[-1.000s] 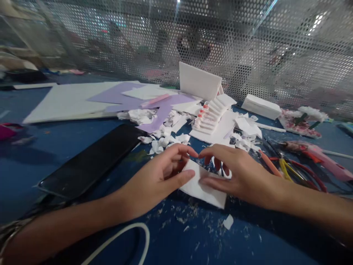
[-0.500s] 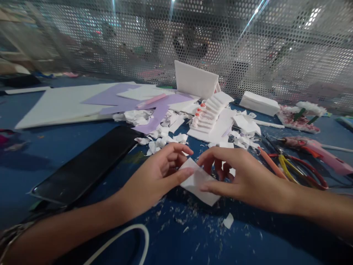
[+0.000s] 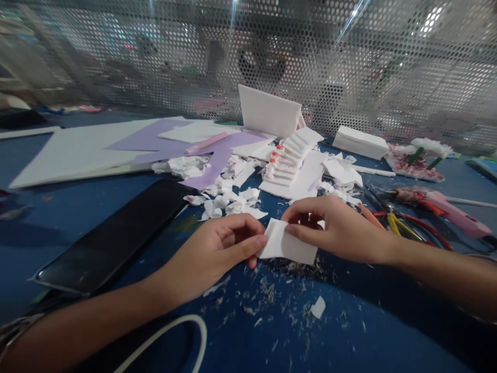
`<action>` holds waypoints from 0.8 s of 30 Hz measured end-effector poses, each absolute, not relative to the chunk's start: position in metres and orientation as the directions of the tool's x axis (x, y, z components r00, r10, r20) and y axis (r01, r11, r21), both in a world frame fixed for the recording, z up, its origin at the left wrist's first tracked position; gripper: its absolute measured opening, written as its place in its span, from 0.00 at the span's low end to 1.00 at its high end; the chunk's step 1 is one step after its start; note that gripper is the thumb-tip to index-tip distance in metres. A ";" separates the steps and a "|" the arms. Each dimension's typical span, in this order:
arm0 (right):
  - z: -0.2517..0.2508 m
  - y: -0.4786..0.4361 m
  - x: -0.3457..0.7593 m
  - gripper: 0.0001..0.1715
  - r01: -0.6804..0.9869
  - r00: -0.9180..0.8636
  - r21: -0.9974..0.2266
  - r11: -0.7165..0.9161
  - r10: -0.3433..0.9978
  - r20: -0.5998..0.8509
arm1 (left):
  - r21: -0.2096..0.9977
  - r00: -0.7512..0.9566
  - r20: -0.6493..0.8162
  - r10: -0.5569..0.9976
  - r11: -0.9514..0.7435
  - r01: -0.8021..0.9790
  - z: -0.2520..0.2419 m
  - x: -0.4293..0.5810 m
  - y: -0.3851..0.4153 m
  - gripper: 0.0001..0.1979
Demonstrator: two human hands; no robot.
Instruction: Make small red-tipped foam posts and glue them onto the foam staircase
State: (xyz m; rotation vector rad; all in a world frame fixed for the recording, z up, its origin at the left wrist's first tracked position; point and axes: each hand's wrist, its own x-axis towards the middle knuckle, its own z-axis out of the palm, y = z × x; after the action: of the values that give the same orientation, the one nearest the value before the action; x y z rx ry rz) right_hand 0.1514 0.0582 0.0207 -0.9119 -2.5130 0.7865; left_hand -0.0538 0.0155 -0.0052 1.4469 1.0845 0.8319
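Observation:
Between my hands is a small piece of white paper [image 3: 293,249], slightly bent, held just above the blue table. My left hand [image 3: 233,243] pinches its left edge between thumb and fingers. My right hand [image 3: 322,228] grips the top edge, thumb in front and fingers behind, partly hidden. Beyond them stands a small white staircase model [image 3: 289,160] with red bits along its left side. Torn white paper scraps [image 3: 221,202] are heaped just past my left hand.
A black phone [image 3: 116,238] lies left. White sheets [image 3: 70,150] and purple paper [image 3: 151,134] lie behind it. At right are a pink glue gun [image 3: 458,210] and pliers [image 3: 396,225] with red and yellow handles. A white cable [image 3: 166,331] curves in front; a perforated metal screen [image 3: 174,67] stands behind.
The white paper has turned and now sits more level, with a bend in it. My right hand has shifted its hold from the lower right part to the top edge.

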 end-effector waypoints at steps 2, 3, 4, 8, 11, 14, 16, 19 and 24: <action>0.019 0.056 0.152 0.18 0.428 -0.746 -0.471 0.771 0.596 0.297 | 0.987 0.337 -0.078 0.938 0.024 0.161 -0.005 -0.053 0.015 0.05; 0.018 0.054 0.153 0.22 0.391 -0.768 -0.360 0.847 0.516 0.380 | 0.988 0.338 -0.081 0.938 0.030 0.153 -0.005 -0.053 0.015 0.05; 0.018 0.052 0.153 0.24 0.350 -0.796 -0.237 0.906 0.421 0.435 | 0.989 0.343 -0.081 0.936 0.033 0.143 -0.005 -0.052 0.015 0.05; 0.023 0.045 0.151 0.12 0.267 -0.885 0.087 0.960 0.208 0.417 | 0.997 0.377 -0.039 0.925 0.011 0.075 -0.004 -0.049 0.016 0.04; 0.030 0.045 0.154 0.15 0.241 -0.908 0.161 0.957 0.164 0.385 | 0.998 0.368 -0.009 0.930 -0.014 0.061 -0.003 -0.048 0.016 0.04; 0.040 0.046 0.166 0.14 0.232 -0.926 0.168 0.958 0.165 0.339 | 0.991 0.328 -0.008 0.945 -0.037 0.129 -0.001 -0.051 0.013 0.05; 0.045 0.048 0.180 0.12 0.269 -0.923 0.119 0.956 0.220 0.316 | 0.975 0.305 -0.022 0.952 -0.047 0.216 0.002 -0.052 0.009 0.07; 0.047 0.048 0.203 0.10 0.356 -0.895 -0.012 0.934 0.345 0.282 | 0.921 0.288 -0.056 0.956 -0.061 0.384 0.006 -0.051 0.001 0.08; 0.038 0.051 0.232 0.08 0.465 -0.855 -0.066 0.883 0.467 0.223 | 0.822 0.434 -0.108 0.894 -0.165 0.545 0.013 -0.044 -0.004 0.09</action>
State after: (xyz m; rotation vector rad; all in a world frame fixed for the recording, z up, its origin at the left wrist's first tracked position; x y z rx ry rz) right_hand 0.2320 0.0507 0.0382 -0.7082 -2.8190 0.0148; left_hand -0.0438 -0.0036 0.0128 1.8399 1.2269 0.5203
